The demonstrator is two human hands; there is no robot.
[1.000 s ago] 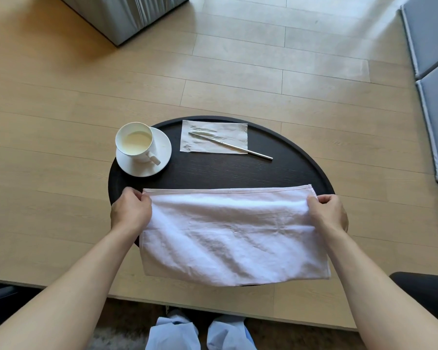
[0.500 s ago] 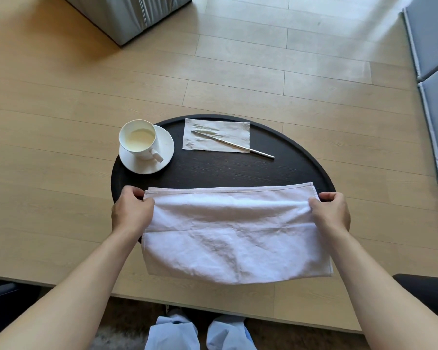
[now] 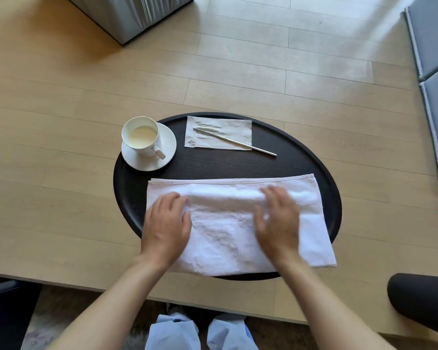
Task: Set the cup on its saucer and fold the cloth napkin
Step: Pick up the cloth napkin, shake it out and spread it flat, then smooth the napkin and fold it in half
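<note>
With the cup (image 3: pixel 140 136) sitting on its saucer (image 3: pixel 148 150) at the worktop's (image 3: pixel 228 165) far-left edge, you are pressing your left hand (image 3: pixel 166 227) and right hand (image 3: pixel 278 224) — both flat, fingers spread, gripping nothing — onto the once-folded cloth napkin (image 3: pixel 238 223), further folds likely remaining.

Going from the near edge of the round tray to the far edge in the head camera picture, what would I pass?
cloth napkin under the left hand and right hand → cup on its saucer → paper napkin

White napkin (image 3: pixel 238 223), white cup (image 3: pixel 140 136), black tray (image 3: pixel 238 165).
</note>
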